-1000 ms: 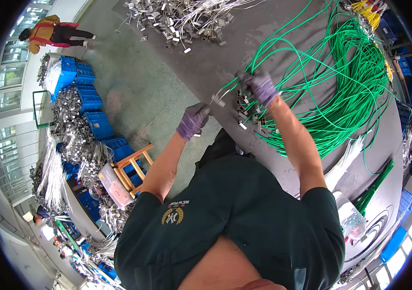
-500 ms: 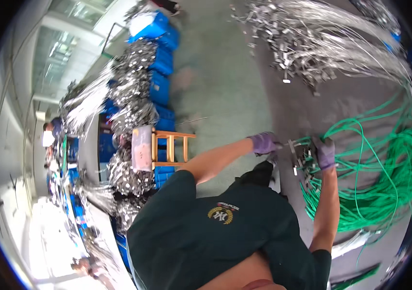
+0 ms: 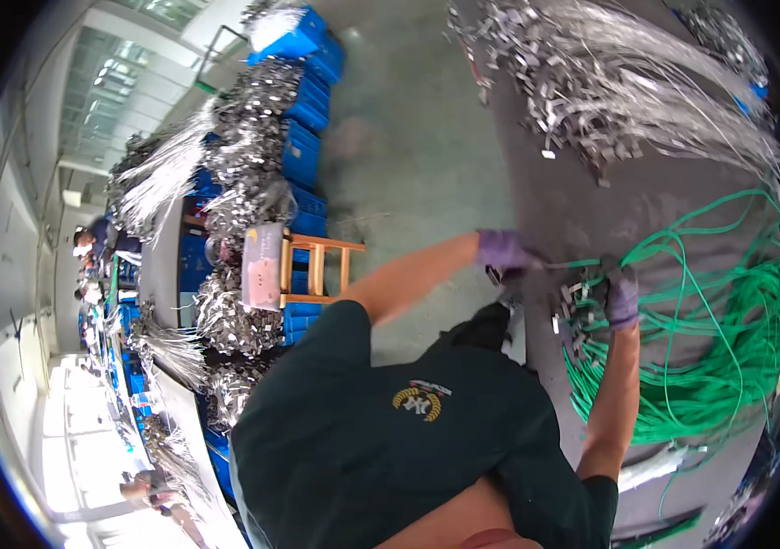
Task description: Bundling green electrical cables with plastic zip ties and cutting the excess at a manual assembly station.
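Observation:
My left hand (image 3: 506, 251), in a purple glove with dark fingers, is at the table's near edge. Its fingers are blurred but look closed around the end of a thin strand. That strand turns green toward my right hand (image 3: 622, 297), gloved alike, which is closed on a green cable (image 3: 582, 263). Below and between the hands lies a cluster of dark and silver connector ends (image 3: 579, 304), partly hidden by my right hand. From it a large pile of loose green cables (image 3: 729, 366) spreads over the right of the table.
Silver-grey cables with connectors (image 3: 591, 101) cover the far end of the grey table (image 3: 582, 206). On the left, blue crates (image 3: 301, 151) piled with more cables line the aisle. A wooden stool (image 3: 317, 265) with a pinkish top stands beside them. Other people (image 3: 97, 240) are farther left.
My left hand has shifted slightly up and left, and more of the strand now shows between the hands. My right hand has moved slightly down, still on the cable. The whole view has tilted a little.

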Action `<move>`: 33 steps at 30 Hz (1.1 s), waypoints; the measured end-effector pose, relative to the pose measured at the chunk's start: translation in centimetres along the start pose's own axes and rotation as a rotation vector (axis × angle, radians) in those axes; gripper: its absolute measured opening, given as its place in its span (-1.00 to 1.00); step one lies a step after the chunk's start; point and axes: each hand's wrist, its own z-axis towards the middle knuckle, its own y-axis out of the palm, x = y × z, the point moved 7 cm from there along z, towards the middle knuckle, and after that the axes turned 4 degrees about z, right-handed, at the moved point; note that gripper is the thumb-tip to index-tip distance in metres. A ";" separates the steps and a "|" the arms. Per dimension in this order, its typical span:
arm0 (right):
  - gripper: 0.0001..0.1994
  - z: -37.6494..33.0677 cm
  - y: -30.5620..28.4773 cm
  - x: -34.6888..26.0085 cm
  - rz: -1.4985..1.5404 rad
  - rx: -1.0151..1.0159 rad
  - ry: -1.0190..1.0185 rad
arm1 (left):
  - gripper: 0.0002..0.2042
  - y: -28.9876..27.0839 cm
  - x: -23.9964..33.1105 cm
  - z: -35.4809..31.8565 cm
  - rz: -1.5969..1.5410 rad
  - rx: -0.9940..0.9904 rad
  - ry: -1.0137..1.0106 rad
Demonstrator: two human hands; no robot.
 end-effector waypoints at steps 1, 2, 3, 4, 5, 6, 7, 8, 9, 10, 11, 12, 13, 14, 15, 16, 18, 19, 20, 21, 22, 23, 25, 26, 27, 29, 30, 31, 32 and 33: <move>-0.78 0.1 -0.3 -0.8 -0.009 0.024 -0.065 | -0.67 -0.3 -0.8 -0.3 -0.302 0.016 -0.069; -0.86 0.1 -1.5 -0.4 0.079 0.140 0.051 | -0.66 0.0 -1.4 -0.3 -0.549 0.054 -0.084; -0.90 -0.1 -2.0 -0.3 0.192 0.187 0.091 | -0.67 -0.3 -2.3 -0.2 -0.604 0.197 -0.122; -0.92 -0.1 -2.5 0.1 0.179 0.242 0.152 | -0.66 -0.6 -3.3 -0.2 -0.732 0.304 -0.167; -0.92 -0.5 -3.2 0.4 0.149 0.334 0.185 | -0.61 -0.8 -3.3 -0.2 -0.684 0.365 -0.104; -0.87 -0.4 -2.2 0.5 0.139 0.219 0.180 | -0.58 -0.3 -3.2 0.1 -0.701 0.365 -0.075; -0.80 -0.5 -1.0 0.9 0.128 0.099 0.186 | -0.55 0.0 -2.9 0.5 -0.716 0.377 -0.047; -0.78 -0.7 -0.4 1.0 -0.134 0.089 0.132 | -0.55 0.8 -2.7 1.2 -0.727 0.357 -0.051; -0.74 -0.7 0.4 1.1 -0.414 0.087 0.083 | -0.51 0.8 -2.5 1.7 -0.671 0.399 -0.049; -0.72 -1.0 1.3 2.4 -0.296 0.075 0.171 | -0.48 0.7 -2.0 2.2 -0.622 0.436 -0.012; -0.69 -1.3 2.4 3.1 -0.158 0.023 0.208 | -0.48 0.8 -2.1 2.8 -0.615 0.437 -0.047; -0.67 -1.4 3.1 3.3 -0.112 0.032 0.177 | -0.49 0.8 -1.5 3.4 -0.519 0.436 0.003; -0.67 -1.5 3.1 3.5 -0.120 0.069 0.197 | -0.49 0.8 -1.1 4.1 -0.422 0.440 0.038; -0.67 -1.6 3.5 3.7 -0.039 0.052 0.216 | -0.49 1.1 -0.9 4.8 -0.427 0.425 0.054; -0.67 -1.7 3.4 4.0 0.012 0.074 0.282 | -0.52 1.2 -0.3 5.4 -0.400 0.426 0.136; -0.68 -1.7 3.2 3.9 0.027 0.071 0.326 | -0.54 1.3 0.0 5.9 -0.362 0.432 0.166; -0.68 -1.5 2.6 3.1 -0.007 0.042 0.340 | -0.56 1.5 0.6 6.8 -0.355 0.435 0.208; -0.68 -1.6 2.2 2.8 -0.054 0.022 0.378 | -0.59 1.5 0.8 7.1 -0.338 0.447 0.198; -0.69 -1.4 1.7 2.3 -0.046 0.028 0.366 | -0.59 1.4 1.2 7.5 -0.338 0.442 0.197; -0.69 -1.4 1.0 1.9 -0.048 0.038 0.365 | -0.61 0.9 1.7 7.6 -0.199 0.503 0.193; -0.70 -1.3 0.7 1.5 0.002 0.008 0.358 | -0.62 0.4 2.3 7.5 -0.075 0.565 0.195; -0.70 -1.3 0.4 1.3 0.053 -0.023 0.350 | -0.62 0.4 2.7 7.3 -0.060 0.560 0.192; -0.77 -1.1 -0.7 1.0 0.131 -0.018 0.331 | -0.61 0.0 5.1 5.8 0.411 0.766 0.334; -0.78 -1.0 -1.4 1.0 0.116 -0.003 0.312 | -0.61 0.3 5.6 5.3 0.415 0.779 0.389; -0.78 -0.8 -2.1 1.1 0.086 0.027 0.290 | -0.58 0.9 6.2 4.8 0.521 0.794 0.442; -0.77 -0.4 -2.9 1.6 0.141 0.051 0.290 | -0.50 2.4 6.5 4.3 0.683 0.783 0.503; -0.76 -0.2 -3.0 1.9 0.191 0.048 0.286 | -0.50 3.0 6.1 4.4 0.681 0.767 0.486; -0.76 -0.1 -3.3 2.1 0.178 0.081 0.284 | -0.49 3.3 5.5 4.7 0.540 0.774 0.468; -0.77 0.1 -3.2 2.3 0.208 0.096 0.263 | -0.48 3.7 4.9 5.2 0.400 0.778 0.457; -0.79 0.1 -3.3 2.4 0.223 0.152 0.240 | -0.48 4.3 4.5 5.8 0.402 0.780 0.451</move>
